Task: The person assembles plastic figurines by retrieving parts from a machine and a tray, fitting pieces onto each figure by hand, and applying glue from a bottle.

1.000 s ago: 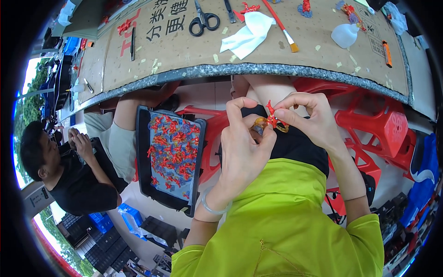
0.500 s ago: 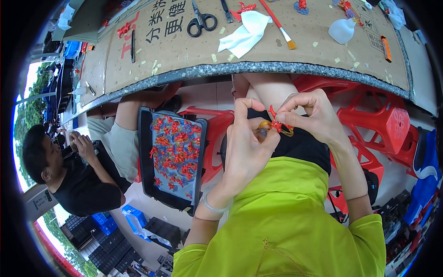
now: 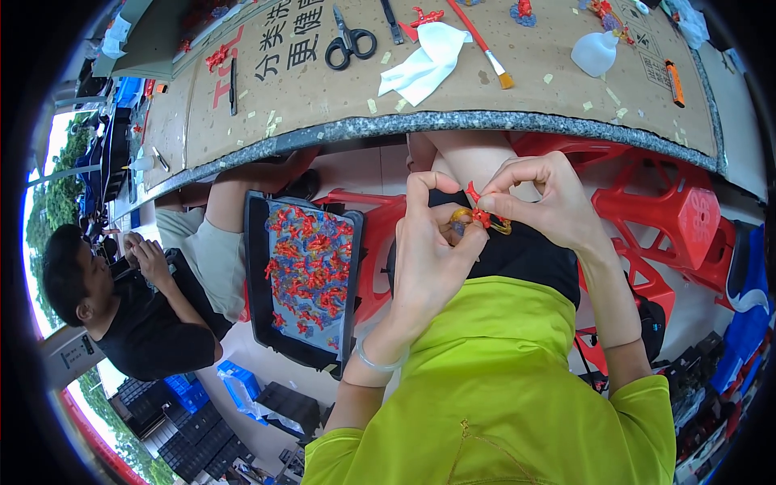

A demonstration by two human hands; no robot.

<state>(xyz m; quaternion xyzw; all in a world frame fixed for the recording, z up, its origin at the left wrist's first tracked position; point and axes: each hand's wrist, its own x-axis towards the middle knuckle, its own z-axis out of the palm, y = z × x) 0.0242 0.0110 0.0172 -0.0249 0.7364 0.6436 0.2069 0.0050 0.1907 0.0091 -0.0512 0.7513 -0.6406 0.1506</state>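
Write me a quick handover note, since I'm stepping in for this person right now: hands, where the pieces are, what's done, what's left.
Left hand: raised over the lap, thumb and fingers pinching the small red ornament with its gold ring.
Right hand: fingertips pinched on the same piece from the other side.
Finished-looking red pieces fill the dark tray to the left, on a red stool.
Scissors, brush, white cloth and a white bottle lie on the table.
Done: many pieces trayed. Left: apparently finishing the one in hand; how far along, I cannot tell.

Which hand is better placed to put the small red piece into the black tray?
Probably the left hand: it pinches the small red piece together with the right hand, and the black tray lies on its side.
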